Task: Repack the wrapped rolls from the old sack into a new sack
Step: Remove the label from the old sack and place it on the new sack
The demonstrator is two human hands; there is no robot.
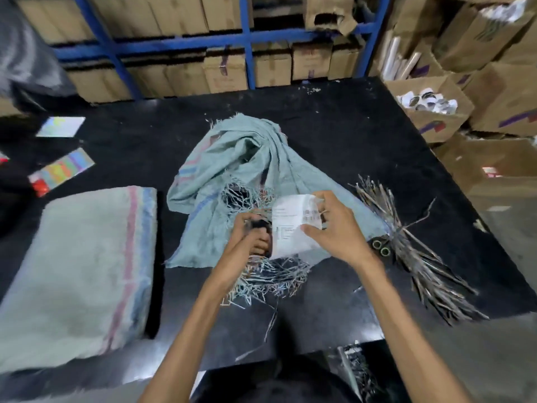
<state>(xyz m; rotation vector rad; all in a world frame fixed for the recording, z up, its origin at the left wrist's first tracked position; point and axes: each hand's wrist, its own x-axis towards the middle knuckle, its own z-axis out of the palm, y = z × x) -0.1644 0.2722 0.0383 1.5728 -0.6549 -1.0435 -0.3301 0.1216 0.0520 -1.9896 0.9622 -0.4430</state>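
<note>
Left hand [252,238] clenched in frayed mouth of old sack [232,158], right hand [334,228] pinching white label [290,210]

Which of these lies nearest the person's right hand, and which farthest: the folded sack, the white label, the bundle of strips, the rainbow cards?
1. The white label, pinched in the right hand itself.
2. The bundle of strips, just to the hand's right.
3. The folded sack, far over on the left.
4. The rainbow cards, farther back on the left.
</note>
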